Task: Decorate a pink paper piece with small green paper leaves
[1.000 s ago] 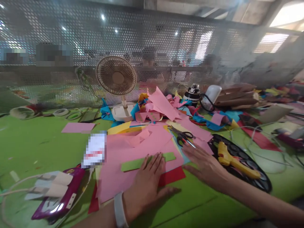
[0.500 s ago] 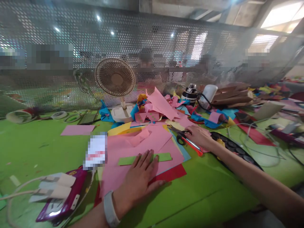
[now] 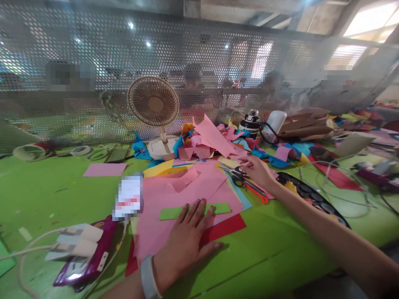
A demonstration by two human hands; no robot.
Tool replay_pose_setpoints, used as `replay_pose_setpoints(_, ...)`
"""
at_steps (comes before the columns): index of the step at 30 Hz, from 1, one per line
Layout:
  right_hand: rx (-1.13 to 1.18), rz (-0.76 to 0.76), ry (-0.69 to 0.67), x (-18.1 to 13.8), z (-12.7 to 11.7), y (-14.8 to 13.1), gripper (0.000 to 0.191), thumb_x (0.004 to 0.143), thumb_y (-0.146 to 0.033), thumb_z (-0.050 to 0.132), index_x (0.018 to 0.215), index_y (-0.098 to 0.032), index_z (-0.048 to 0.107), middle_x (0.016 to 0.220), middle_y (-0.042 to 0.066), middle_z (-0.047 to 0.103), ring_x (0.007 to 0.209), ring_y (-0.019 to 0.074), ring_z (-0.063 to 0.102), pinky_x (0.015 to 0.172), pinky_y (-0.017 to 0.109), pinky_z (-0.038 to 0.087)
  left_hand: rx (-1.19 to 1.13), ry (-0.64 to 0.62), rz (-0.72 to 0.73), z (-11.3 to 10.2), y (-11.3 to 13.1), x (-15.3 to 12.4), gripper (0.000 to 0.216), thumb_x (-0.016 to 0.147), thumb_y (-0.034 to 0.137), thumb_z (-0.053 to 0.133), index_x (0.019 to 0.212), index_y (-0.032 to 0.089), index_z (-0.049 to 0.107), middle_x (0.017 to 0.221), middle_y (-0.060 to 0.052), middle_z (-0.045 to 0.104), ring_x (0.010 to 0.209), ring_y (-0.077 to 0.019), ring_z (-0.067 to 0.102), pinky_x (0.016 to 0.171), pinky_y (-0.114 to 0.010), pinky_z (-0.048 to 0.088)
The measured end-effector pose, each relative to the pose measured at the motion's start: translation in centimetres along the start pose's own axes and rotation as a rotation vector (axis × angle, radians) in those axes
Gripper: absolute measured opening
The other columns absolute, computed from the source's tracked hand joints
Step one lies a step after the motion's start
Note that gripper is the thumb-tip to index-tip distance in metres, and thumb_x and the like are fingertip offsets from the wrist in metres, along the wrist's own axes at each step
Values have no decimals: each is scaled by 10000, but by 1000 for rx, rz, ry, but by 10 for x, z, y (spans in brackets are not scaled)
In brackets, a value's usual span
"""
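Note:
My left hand [image 3: 187,234] lies flat with its fingers spread, across a narrow green paper strip [image 3: 171,213]. Under the strip are pink sheets [image 3: 152,232], with a red sheet [image 3: 229,227] and a blue sheet [image 3: 242,198] showing at the edges. The palm hides the strip's middle. My right hand [image 3: 260,172] hovers just above a pair of black-handled scissors [image 3: 237,181], thumb and fingers slightly apart and nothing visible between them. An orange-and-silver tool, seemingly a utility knife [image 3: 258,193], lies beside the scissors.
A fan [image 3: 155,104] stands at the back by a perforated screen [image 3: 199,50]. Paper scraps [image 3: 199,145] are heaped beside a black bottle [image 3: 249,122]. A black tray [image 3: 302,189] is under my right forearm. Left are a purple power bank [image 3: 90,253] with cables and tape rolls [image 3: 29,153].
My right hand has lifted slightly off the scissors and the orange tool, uncovering more of both. My left hand stays flat on the green strip. The view has shifted a little.

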State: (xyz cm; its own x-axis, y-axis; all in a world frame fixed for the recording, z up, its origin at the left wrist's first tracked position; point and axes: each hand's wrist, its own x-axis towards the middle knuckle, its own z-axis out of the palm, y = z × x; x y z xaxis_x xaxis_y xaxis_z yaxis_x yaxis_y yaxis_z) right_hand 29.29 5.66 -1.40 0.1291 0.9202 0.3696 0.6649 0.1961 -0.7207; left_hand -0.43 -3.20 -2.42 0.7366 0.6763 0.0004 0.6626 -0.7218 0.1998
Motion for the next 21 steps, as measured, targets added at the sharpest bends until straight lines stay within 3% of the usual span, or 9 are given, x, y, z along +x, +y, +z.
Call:
replay_pose_setpoints(4,182,113,19,7,-1,-1,285,700,-240,545,959,-136,601,866,65,639,683,162,619,581,276,501,8,3,5,0,0,0,722,796,650,278,1395,272,136,1466,-67,71,1337,-280,88,1066,-503,150)
replay_pose_setpoints(11,453,282,28,6,-5,2,298,678,-262,618,947,-137,593,848,70,657,684,161,645,585,289,541,20,6,-1,2,-1,-1,722,795,653,279,1392,263,165,1463,-77,92,1335,-282,94,1067,-500,155)
replay_pose_setpoints(21,583,284,37,8,10,3,320,678,-308,646,967,-183,592,856,35,672,709,152,643,619,282,542,43,19,-27,1,0,-2,709,794,659,270,1382,268,205,1462,-60,126,1336,-277,105,1066,-507,159)
